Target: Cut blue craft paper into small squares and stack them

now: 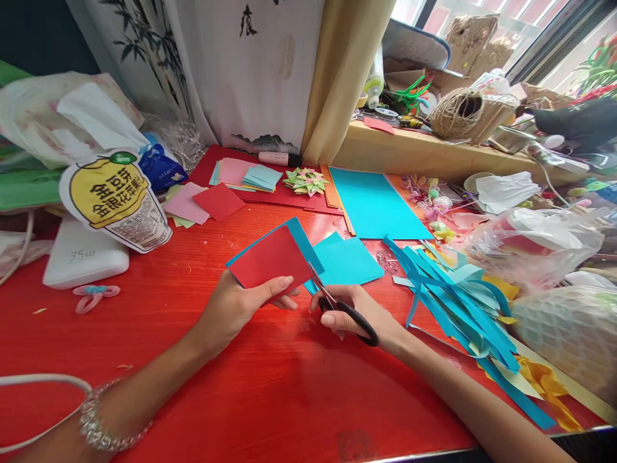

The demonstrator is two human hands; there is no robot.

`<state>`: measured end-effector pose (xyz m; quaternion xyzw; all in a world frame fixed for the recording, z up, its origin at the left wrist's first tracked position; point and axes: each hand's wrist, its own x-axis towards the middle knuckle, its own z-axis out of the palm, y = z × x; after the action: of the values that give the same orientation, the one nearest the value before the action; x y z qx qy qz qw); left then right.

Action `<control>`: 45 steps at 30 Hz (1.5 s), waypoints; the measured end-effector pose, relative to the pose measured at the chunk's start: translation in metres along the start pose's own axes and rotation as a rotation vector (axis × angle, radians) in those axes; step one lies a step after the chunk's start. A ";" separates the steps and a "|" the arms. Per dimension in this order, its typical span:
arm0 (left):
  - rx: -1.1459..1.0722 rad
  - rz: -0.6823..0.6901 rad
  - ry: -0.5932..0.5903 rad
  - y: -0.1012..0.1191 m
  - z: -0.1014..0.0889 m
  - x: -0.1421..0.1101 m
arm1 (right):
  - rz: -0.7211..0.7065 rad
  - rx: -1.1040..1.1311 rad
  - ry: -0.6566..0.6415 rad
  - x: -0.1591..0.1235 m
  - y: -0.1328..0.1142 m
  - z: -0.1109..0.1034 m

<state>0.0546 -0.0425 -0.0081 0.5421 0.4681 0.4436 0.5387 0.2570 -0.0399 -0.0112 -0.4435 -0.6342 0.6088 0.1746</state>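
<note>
Left hand [250, 296] pinching red paper [279, 257] over blue sheet [303, 241], both above red surface [207, 399], right hand [359, 308] gripping black-handled scissors [359, 321], blades at the red paper's right edge, cut blue strips [463, 296] farther right.

Over a glossy red tabletop [193, 386], the left hand [255, 297] holds a red paper square [274, 257] against blue paper [299, 241]. The right hand [357, 312] grips black-handled metal scissors [354, 318], blades at the square's right edge. Just beyond lie bright blue paper squares [351, 260]; to the right, a heap of blue paper strips [463, 302]; far left of centre, pink paper squares [186, 203].
</note>
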 end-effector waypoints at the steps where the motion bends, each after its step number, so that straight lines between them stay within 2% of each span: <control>1: 0.005 0.004 -0.003 0.000 0.000 0.000 | 0.000 0.007 0.000 0.000 0.001 0.000; 24: 0.063 -0.056 -0.040 0.004 -0.003 0.001 | -0.010 -0.009 0.071 0.004 0.006 0.005; 37: -0.067 -0.169 -0.104 0.004 -0.005 0.005 | 0.001 -0.027 0.122 0.003 0.006 0.009; 45: -0.011 -0.147 -0.119 0.004 -0.003 0.003 | 0.001 -0.001 0.077 0.004 0.002 0.006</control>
<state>0.0518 -0.0390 -0.0044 0.5288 0.4714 0.3726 0.5994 0.2506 -0.0411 -0.0152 -0.4670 -0.6272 0.5910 0.1980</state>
